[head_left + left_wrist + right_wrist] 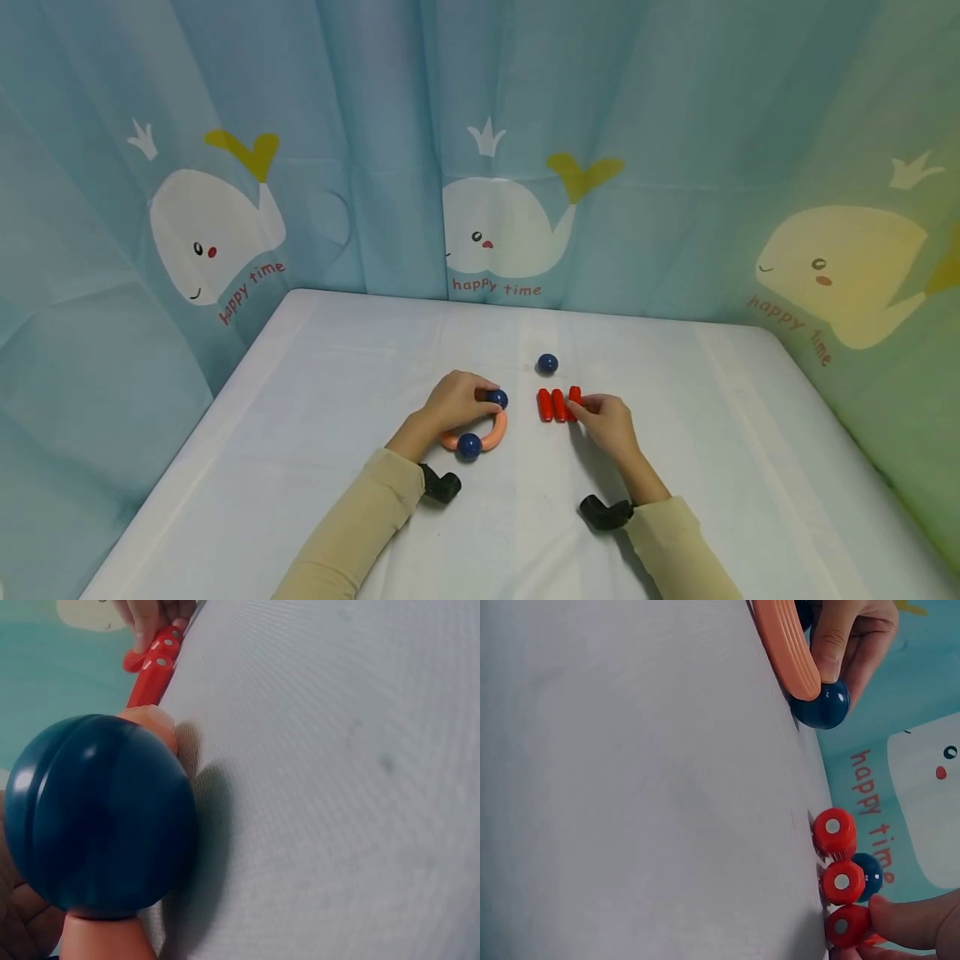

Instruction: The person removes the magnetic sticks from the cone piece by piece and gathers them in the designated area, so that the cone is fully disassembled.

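My left hand (456, 400) grips a dark blue ball (497, 399) at the end of a curved orange rod (500, 427). A second blue ball (469, 446) joins that rod to another orange curve (448, 441), partly hidden by the hand. In the left wrist view this joining ball (101, 817) looms close. My right hand (609, 423) pinches the rightmost red rod (575, 393) between thumb and fingers. Two more red rods (545, 406) lie side by side just left of it. Pale round end faces show on the rods (832, 826) in the right wrist view.
A loose blue ball (547, 363) sits on the white-covered table (360, 533) behind the red rods. Black wrist cameras (441, 483) stick out from both wrists near the tabletop. A blue-green curtain (660, 250) with whale prints hangs behind the table and along its sides.
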The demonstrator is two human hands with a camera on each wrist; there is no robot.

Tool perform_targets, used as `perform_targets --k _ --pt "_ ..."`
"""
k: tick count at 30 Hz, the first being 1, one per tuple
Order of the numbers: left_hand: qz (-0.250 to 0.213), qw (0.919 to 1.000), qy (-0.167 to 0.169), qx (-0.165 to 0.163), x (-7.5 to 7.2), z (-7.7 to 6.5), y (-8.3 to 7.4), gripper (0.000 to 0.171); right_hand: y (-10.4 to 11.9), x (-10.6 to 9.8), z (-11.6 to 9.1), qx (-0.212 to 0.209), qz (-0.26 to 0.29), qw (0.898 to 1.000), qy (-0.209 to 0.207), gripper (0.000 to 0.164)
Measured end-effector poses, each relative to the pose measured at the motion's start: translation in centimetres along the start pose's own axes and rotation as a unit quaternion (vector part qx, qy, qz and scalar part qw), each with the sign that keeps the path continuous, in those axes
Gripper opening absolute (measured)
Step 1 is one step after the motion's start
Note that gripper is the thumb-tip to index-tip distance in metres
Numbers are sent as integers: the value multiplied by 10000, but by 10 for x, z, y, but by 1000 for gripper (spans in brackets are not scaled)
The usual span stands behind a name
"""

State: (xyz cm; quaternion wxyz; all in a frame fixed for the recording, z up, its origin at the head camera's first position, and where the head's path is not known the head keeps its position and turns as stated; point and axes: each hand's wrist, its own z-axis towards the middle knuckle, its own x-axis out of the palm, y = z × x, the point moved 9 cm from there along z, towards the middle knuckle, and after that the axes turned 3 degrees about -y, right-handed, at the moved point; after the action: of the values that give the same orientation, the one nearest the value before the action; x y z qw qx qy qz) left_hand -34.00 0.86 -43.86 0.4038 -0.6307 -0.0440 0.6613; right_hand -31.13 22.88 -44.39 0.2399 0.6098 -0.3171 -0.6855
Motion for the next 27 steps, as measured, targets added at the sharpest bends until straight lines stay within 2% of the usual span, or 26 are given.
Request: perform_targets --k 6,13,21,27 --pt "-59 10000 7 -53 0 0 0 35 0 2 0 54 9 10000 -53 31" --pt "-26 10000 -3 -30 0 0 0 34 2 4 0 -108 -56 9998 -170 29" --pt "-18 10000 44 -76 1 -2 1 36 1 6 -3 57 -22 9999 -92 30" --pt "151 9999 -3 61 0 -1 -3 38 0 5 -3 96 -64 9998 -173 33"
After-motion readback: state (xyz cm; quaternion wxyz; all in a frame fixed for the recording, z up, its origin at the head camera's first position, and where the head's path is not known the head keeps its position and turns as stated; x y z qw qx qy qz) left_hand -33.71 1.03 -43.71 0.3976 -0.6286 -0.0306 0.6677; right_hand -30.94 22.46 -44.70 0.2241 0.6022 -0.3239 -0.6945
